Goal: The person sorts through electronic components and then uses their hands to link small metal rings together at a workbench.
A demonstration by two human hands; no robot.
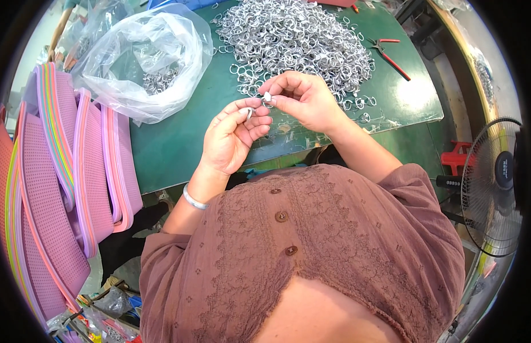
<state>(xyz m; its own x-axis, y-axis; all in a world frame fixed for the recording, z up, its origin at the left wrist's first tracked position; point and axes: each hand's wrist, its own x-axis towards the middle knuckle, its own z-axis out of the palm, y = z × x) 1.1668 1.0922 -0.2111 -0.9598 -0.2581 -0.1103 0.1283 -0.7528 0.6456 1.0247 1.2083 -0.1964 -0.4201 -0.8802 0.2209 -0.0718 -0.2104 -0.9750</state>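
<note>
Above the table's near edge, my left hand (pixel 228 137) is turned palm up, with a silver metal ring (pixel 249 113) pinched at the thumb and fingers. My right hand (pixel 308 103) pinches a second small silver ring (pixel 267 98) with a pale lump on top. The fingertips of both hands nearly meet at this second ring. Just beyond them a big heap of silver rings (pixel 299 43) covers the far middle of the green table (pixel 188 134). To the left of the heap stands an open clear plastic bag (pixel 191 54) with more small metal pieces (pixel 161 81) inside.
Red-handled pliers (pixel 394 62) lie right of the heap. Pink and purple perforated plastic baskets (pixel 54 188) are stacked at the left, against the table's side. At the right are a black fan (pixel 494 183) and a red stool (pixel 455 157).
</note>
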